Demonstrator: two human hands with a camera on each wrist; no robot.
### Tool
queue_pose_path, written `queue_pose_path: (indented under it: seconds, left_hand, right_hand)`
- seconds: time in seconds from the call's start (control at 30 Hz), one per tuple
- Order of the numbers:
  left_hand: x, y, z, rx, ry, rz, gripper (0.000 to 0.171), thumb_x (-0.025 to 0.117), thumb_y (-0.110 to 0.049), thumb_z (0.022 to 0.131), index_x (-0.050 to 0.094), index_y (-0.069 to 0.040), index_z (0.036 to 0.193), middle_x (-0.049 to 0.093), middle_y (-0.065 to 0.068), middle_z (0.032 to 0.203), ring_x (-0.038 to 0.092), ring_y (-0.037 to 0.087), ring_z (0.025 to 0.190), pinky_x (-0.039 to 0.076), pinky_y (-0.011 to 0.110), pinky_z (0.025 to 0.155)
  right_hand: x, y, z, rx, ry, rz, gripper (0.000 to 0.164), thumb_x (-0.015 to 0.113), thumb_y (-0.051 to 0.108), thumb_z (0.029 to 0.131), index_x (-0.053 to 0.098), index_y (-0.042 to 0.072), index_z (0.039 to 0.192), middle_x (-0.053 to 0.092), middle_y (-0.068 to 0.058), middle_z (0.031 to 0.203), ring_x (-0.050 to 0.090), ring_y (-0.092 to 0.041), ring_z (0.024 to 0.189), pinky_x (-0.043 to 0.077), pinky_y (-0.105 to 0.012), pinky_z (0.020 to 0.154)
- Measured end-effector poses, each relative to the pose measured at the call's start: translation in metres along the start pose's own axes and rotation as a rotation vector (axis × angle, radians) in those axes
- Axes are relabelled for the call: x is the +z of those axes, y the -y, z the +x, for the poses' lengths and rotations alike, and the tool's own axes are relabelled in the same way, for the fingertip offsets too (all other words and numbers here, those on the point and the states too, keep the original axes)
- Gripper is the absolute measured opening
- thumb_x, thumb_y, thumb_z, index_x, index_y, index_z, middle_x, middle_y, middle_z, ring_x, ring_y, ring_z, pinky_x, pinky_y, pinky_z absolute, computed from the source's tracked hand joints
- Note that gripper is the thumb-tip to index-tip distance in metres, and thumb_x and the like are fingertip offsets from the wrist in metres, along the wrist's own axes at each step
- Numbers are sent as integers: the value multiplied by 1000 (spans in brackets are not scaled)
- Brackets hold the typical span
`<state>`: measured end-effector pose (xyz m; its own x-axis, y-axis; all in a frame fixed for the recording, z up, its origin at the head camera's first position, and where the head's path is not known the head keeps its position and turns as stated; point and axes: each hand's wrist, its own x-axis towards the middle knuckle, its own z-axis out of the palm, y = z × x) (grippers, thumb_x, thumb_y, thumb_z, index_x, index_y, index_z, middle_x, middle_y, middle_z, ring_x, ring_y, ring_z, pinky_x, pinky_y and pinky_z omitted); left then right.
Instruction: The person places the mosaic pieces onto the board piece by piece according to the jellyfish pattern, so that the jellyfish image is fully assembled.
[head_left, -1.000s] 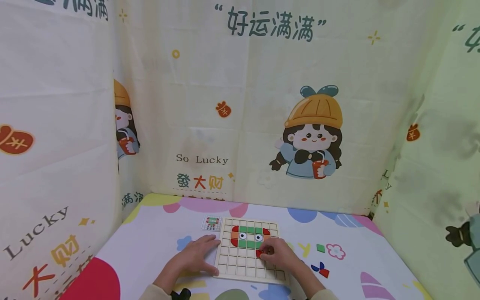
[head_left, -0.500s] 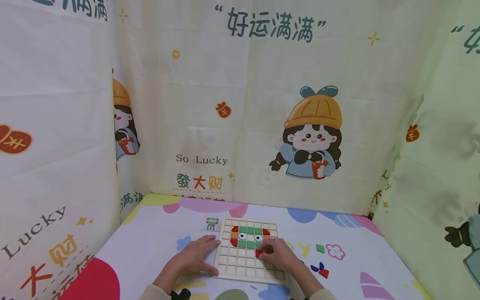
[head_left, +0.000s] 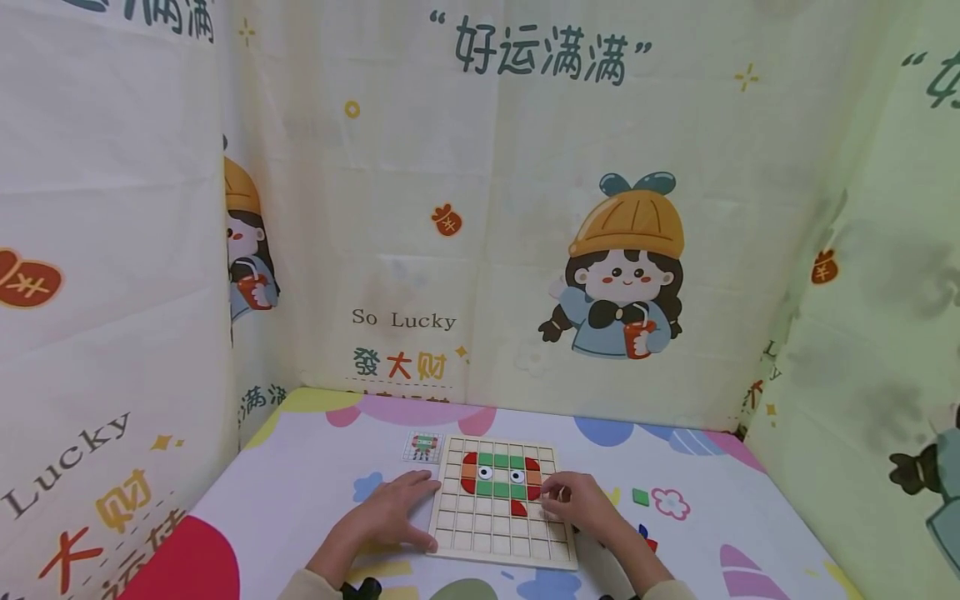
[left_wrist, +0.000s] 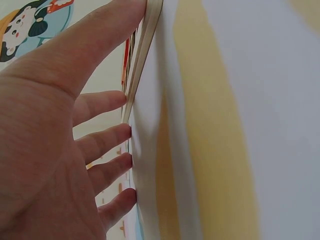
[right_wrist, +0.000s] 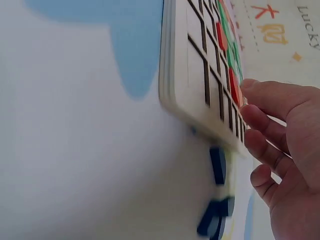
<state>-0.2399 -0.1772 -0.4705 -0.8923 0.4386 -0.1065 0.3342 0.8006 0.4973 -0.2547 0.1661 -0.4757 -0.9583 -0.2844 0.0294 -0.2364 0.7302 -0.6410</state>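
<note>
A pale wooden grid board (head_left: 487,539) lies on the table, with red, green and orange tiles and two eye tiles set in its upper rows. Below them sits a single red tile (head_left: 518,507) with a curved side. My left hand (head_left: 390,507) is spread at the board's left side, thumb and fingertips at its edge; the left wrist view shows the thumb against the wooden rim (left_wrist: 145,47). Over the board's right edge hovers my right hand (head_left: 583,502), fingers loosely bent. Nothing shows between its fingers in the right wrist view, where the thumb (right_wrist: 272,95) and forefinger stand apart.
A small picture card (head_left: 422,447) lies at the board's upper left corner. To the right are a green square tile (head_left: 641,497) and a red tile (head_left: 652,545), partly behind the forearm. Blue pieces (right_wrist: 218,165) lie beside the board. Printed cloth (head_left: 405,250) walls the table.
My right hand has let go of the red tile and moved right and slightly up, leaving the tile on the board. The left hand has stayed in place.
</note>
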Motion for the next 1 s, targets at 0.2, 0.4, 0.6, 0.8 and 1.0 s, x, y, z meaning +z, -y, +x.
queue_pose_path:
  seconds: [0.2, 0.4, 0.6, 0.8, 1.0]
  left_hand:
    - [0, 1, 0, -2, 2, -1, 92, 79, -61, 65, 48, -21, 142, 38, 8, 154, 34, 37, 141, 30, 63, 111]
    - [-1, -1, -1, 0, 2, -12, 92, 79, -60, 66, 48, -20, 142, 38, 8, 154, 34, 37, 142, 29, 63, 112]
    - [-2, -2, -2, -2, 2, -14, 92, 80, -59, 66, 48, -20, 143, 38, 9, 154, 33, 37, 142, 28, 63, 112]
    - [-2, -2, -2, 6, 1, -5, 92, 80, -59, 66, 48, -19, 143, 38, 10, 154, 33, 38, 142, 29, 63, 112]
    - [-1, -1, -1, 2, 6, -14, 92, 80, -58, 66, 48, -19, 143, 38, 9, 154, 32, 38, 142, 28, 64, 112]
  right_hand:
    - [-14, -20, -10, 43, -74, -30, 15, 75, 13, 82, 70, 13, 96, 61, 5, 80, 50, -11, 71, 44, -19, 56]
    - [-32, -38, -25, 121, -174, -38, 20, 78, 10, 78, 70, 11, 96, 64, 2, 85, 50, -11, 71, 42, -19, 56]
    - [-55, -60, -36, 204, -205, -93, 25, 80, 14, 77, 70, 11, 100, 64, 2, 90, 49, -12, 73, 42, -21, 56]
    - [-72, -84, -44, 291, -190, -101, 32, 78, 16, 79, 69, 10, 110, 59, -9, 109, 47, -16, 74, 42, -22, 54]
    - [-80, -98, -47, 325, -167, -132, 43, 77, 11, 79, 65, 3, 119, 56, -20, 121, 54, -21, 85, 56, -36, 78]
